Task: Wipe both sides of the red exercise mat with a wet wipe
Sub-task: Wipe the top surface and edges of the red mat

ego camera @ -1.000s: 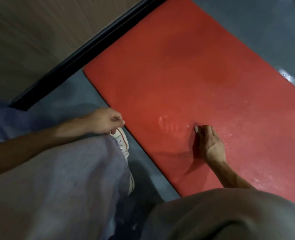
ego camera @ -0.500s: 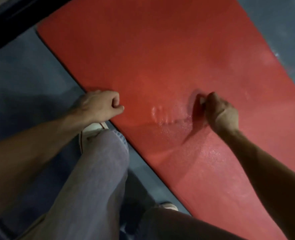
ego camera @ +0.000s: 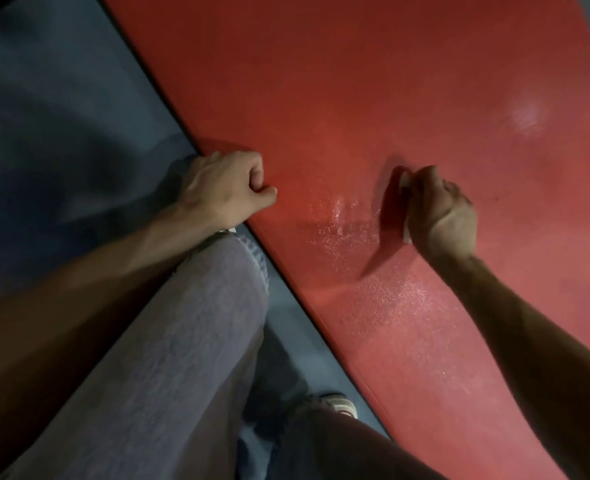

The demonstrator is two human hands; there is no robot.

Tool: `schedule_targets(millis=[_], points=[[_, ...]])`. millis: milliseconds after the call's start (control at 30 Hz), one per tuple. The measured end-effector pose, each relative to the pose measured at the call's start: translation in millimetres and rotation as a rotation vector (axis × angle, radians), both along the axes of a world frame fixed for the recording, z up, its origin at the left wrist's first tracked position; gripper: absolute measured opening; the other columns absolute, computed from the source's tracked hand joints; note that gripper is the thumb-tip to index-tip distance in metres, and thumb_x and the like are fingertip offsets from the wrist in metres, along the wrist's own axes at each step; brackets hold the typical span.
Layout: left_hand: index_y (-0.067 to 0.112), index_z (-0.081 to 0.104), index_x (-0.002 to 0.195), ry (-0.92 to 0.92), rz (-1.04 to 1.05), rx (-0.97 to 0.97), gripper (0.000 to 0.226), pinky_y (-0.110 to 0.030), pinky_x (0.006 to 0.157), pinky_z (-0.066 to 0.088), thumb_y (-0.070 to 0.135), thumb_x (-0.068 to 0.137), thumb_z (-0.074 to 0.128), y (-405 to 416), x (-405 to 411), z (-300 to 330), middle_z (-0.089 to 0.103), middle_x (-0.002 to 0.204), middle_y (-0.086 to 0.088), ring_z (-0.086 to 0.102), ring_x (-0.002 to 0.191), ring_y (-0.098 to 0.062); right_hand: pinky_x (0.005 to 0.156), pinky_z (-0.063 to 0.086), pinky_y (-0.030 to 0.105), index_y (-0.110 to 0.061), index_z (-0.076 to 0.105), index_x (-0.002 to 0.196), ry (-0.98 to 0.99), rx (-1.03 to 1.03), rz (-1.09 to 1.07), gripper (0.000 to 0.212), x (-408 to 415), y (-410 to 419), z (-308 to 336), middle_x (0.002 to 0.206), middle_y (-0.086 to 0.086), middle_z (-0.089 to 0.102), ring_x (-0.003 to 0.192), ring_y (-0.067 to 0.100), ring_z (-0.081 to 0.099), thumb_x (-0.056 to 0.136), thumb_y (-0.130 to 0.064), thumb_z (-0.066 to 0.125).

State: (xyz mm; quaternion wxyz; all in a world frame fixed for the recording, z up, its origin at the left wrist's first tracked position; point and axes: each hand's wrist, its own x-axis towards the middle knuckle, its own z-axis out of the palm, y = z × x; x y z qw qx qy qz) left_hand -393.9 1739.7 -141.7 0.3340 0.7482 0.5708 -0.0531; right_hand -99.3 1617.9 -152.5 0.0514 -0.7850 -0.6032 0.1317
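Right hand: right hand (ego camera: 440,213) curled round a small white wet wipe (ego camera: 405,180), which peeps out above and below the fist and is pressed on the mat.
Left hand: left hand (ego camera: 226,187) in a closed fist with nothing seen in it, resting at the mat's near long edge.
Mat: flat red textured exercise mat (ego camera: 338,81) lies on the grey-blue floor (ego camera: 61,116), running diagonally from upper left to lower right.
Progress: a glistening damp patch (ego camera: 342,220) lies between the two hands, and more sheen runs below the right forearm; this suggests part of the upper face is wiped. The far stretch looks mostly dry, though a faint pale smear shows near the far right edge. The underside appears untouched, since the mat has not been turned.
Surroundings: a knee in pale blue denim (ego camera: 189,341) sits beside the near edge, a white shoe (ego camera: 342,403) just off it.
Obstruction: the resting left fist would need lifting before the mat is flipped.
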Motion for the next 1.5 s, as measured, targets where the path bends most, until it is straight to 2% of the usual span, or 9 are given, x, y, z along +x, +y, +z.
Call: schedule_targets(millis=[67,267,433,667,833,1000,1167,1300,1500], points=[[0.019,0.056,0.074,-0.002,0.007,-0.006,0.035,-0.029,0.066,0.031,0.048,0.083,0.074,-1,0,1,0.059,0.066,0.01,0.059,0.069,-0.017,0.051,0.05,0.033,-0.013,0.053,0.105,0.053,0.0,-0.019,0.027,-29,0,-5,0.078,-0.004,0.056,0.058,0.017,0.054,0.105,-0.038,0.041],[0.02,0.058,0.077,-0.027,-0.031,-0.011,0.032,-0.019,0.054,0.031,0.047,0.088,0.072,0,-7,1,0.06,0.067,0.011,0.053,0.06,-0.003,0.073,0.055,0.037,-0.019,0.059,0.119,0.122,-0.002,0.627,0.02,-87,-28,-13,0.095,0.001,0.069,0.081,0.022,0.064,0.103,-0.032,0.057],[0.019,0.059,0.085,-0.077,-0.023,-0.032,0.026,-0.028,0.058,0.035,0.042,0.091,0.069,-5,-8,0,0.064,0.071,0.006,0.061,0.068,-0.015,0.057,0.044,0.033,-0.011,0.055,0.108,-0.009,0.018,0.127,0.017,-24,27,-9,0.081,0.004,0.061,0.066,0.026,0.056,0.103,-0.026,0.05],[0.021,0.06,0.088,-0.112,-0.056,-0.062,0.022,-0.027,0.057,0.038,0.042,0.094,0.066,-5,-12,1,0.064,0.072,0.006,0.059,0.064,-0.008,0.079,0.044,0.039,-0.021,0.061,0.114,0.35,-0.123,0.581,0.019,-86,-98,-10,0.103,-0.003,0.062,0.088,0.021,0.055,0.106,-0.028,0.045],[0.023,0.06,0.089,-0.101,-0.062,-0.065,0.021,-0.028,0.063,0.039,0.043,0.093,0.066,-4,-13,1,0.064,0.072,0.008,0.059,0.066,-0.01,0.076,0.038,0.035,-0.02,0.056,0.12,0.255,-0.116,0.663,0.023,-70,-133,0,0.1,0.0,0.057,0.086,0.021,0.05,0.098,-0.018,0.059],[0.022,0.06,0.09,-0.082,-0.068,-0.055,0.022,-0.029,0.065,0.042,0.044,0.093,0.066,-3,-13,1,0.065,0.074,0.007,0.061,0.068,-0.013,0.076,0.043,0.038,-0.014,0.062,0.106,0.315,-0.145,0.638,0.014,-84,-133,7,0.092,0.003,0.06,0.08,0.024,0.055,0.101,-0.024,0.053],[0.021,0.061,0.09,-0.065,-0.061,-0.054,0.023,-0.025,0.059,0.036,0.043,0.093,0.065,-1,-10,4,0.066,0.076,0.006,0.058,0.067,-0.009,0.073,0.056,0.039,-0.017,0.044,0.126,0.381,-0.17,0.449,0.032,-87,-96,10,0.084,-0.001,0.059,0.07,0.016,0.054,0.105,-0.041,0.044],[0.021,0.061,0.09,-0.064,-0.068,-0.052,0.023,-0.018,0.057,0.034,0.043,0.094,0.065,-1,-10,4,0.066,0.076,0.006,0.058,0.067,-0.006,0.082,0.057,0.04,-0.012,0.04,0.148,0.305,-0.174,0.538,0.047,-85,-97,8,0.109,0.005,0.064,0.09,0.023,0.063,0.107,-0.032,0.05],[0.023,0.06,0.087,-0.04,-0.072,-0.052,0.023,-0.028,0.066,0.034,0.044,0.093,0.065,-1,-8,6,0.066,0.075,0.007,0.061,0.071,-0.013,0.071,0.059,0.03,-0.012,0.062,0.116,0.344,-0.178,0.516,0.032,-86,-106,9,0.103,0.003,0.065,0.082,0.016,0.064,0.107,-0.036,0.044]])
